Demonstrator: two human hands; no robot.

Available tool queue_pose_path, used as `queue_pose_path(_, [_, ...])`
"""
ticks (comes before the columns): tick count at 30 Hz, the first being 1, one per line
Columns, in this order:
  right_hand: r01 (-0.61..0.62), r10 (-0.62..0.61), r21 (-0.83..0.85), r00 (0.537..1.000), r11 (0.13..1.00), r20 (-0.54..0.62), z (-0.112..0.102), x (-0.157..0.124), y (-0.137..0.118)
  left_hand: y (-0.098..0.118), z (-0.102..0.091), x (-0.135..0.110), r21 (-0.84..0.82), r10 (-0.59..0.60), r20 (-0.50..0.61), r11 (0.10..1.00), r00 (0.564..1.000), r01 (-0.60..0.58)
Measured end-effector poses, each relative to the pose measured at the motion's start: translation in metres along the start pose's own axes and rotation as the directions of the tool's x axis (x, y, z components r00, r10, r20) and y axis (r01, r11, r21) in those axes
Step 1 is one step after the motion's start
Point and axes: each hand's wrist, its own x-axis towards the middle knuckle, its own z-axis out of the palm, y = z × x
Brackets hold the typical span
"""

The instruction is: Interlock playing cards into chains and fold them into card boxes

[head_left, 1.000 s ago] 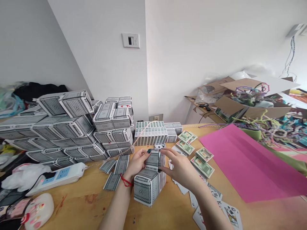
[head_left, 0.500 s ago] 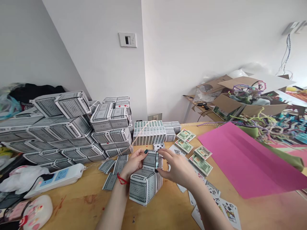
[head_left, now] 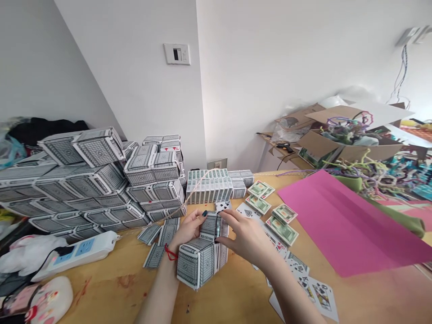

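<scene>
Between my hands is a structure of folded playing cards (head_left: 195, 263), made of joined boxes with grey patterned backs outward. My left hand (head_left: 191, 227) grips its far left side, thumb on top of a card. My right hand (head_left: 241, 231) pinches a folded card at the far right part of the structure between thumb and fingers. Loose playing cards (head_left: 158, 243) lie face down left of my left wrist. Face-up playing cards (head_left: 308, 283) spread under and beside my right forearm. Small green decks (head_left: 281, 229) lie right of my right hand.
Stacked card boxes (head_left: 81, 180) rise at the left and back. A row of green card packs (head_left: 209, 186) stands behind my hands. A white power strip (head_left: 81, 252) lies left, a pink sheet (head_left: 337, 220) right. Beyond it is a cardboard box (head_left: 357, 148) of yarn.
The card structure has shifted slightly left and tilted a little in my hands. My right hand has moved slightly left with the folded card. The view has shifted a little.
</scene>
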Motion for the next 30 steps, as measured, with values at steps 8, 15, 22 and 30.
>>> queue_pose_path(8, [-0.019,0.019,0.007,1.000,1.000,0.001,0.000,-0.001,0.003,0.002,0.012,-0.005,0.064,-0.049,0.059,0.997,0.997,0.045])
queue_pose_path(15, [-0.002,-0.002,0.111,0.999,0.994,0.035,-0.002,-0.002,0.010,-0.003,0.007,-0.001,-0.001,-0.035,0.118,0.999,0.992,0.035])
queue_pose_path(22, [0.005,-0.009,0.091,0.999,0.996,0.043,-0.003,-0.001,0.009,0.003,0.012,-0.003,-0.039,-0.065,0.126,0.997,0.990,0.070])
queue_pose_path(30, [0.008,-0.007,-0.046,1.000,0.999,0.026,-0.003,-0.001,-0.007,0.006,0.019,-0.008,-0.035,-0.071,0.062,0.997,0.996,0.073])
